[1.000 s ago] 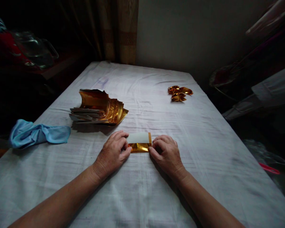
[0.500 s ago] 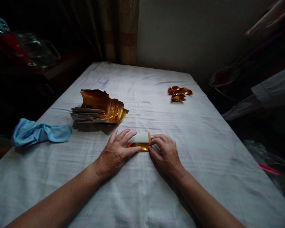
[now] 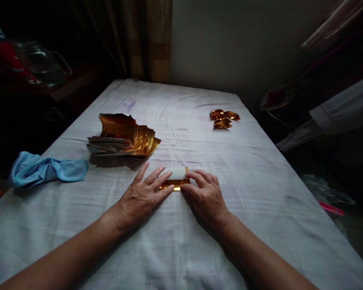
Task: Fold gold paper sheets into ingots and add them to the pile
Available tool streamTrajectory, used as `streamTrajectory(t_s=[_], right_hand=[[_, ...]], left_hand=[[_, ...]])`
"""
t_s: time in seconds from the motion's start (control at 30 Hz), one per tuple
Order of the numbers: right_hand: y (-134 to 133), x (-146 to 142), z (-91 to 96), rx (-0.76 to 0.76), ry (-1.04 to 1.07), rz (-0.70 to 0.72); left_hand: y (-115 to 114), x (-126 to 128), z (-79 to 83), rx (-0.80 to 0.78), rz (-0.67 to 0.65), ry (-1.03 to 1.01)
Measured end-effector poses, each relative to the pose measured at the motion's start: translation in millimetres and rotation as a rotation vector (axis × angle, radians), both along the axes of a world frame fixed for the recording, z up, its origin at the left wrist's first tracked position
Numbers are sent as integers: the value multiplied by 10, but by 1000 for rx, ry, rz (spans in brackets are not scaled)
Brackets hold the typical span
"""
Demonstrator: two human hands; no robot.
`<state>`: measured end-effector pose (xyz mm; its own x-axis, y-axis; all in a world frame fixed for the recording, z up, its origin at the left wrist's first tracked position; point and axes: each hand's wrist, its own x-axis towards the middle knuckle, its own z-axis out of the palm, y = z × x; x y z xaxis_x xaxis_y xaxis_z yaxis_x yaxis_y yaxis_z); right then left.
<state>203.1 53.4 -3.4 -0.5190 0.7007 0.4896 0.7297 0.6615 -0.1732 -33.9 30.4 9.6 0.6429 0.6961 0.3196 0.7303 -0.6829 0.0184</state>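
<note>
A small gold foil paper (image 3: 177, 177) with its white back showing lies folded on the white cloth-covered table (image 3: 181, 225). My left hand (image 3: 142, 195) rests flat on the paper's left part, fingers stretched out and spread. My right hand (image 3: 204, 195) presses its curled fingertips on the paper's right end. Most of the gold fold is covered by the two hands.
A stack of gold foil sheets (image 3: 124, 139) sits at the left middle. Three folded gold pieces (image 3: 224, 119) lie at the far right. A blue cloth (image 3: 44, 169) lies at the left edge. Dark clutter surrounds the table on both sides.
My left hand has opened from a pinch at the paper's left end and slid flat over it to the right. My right hand moved slightly inward, so less of the paper shows.
</note>
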Motion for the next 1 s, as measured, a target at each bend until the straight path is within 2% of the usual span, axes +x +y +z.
streamTrajectory(t_s=[0.17,0.27,0.57,1.0], right_hand=[[-105,-2,49,-21,-105,67],[-139,-8,43,-42,-139,61],[-172,-2,-11,-52,-108,27],[-113,-38,59,-56,-250,117]], left_hand=[[-37,-151,-30,47,-63,47],[-65,-207,-7,31,-75,45],[-88,-159,7,26,-27,72],[-73,-171,-32,47,-15,139]])
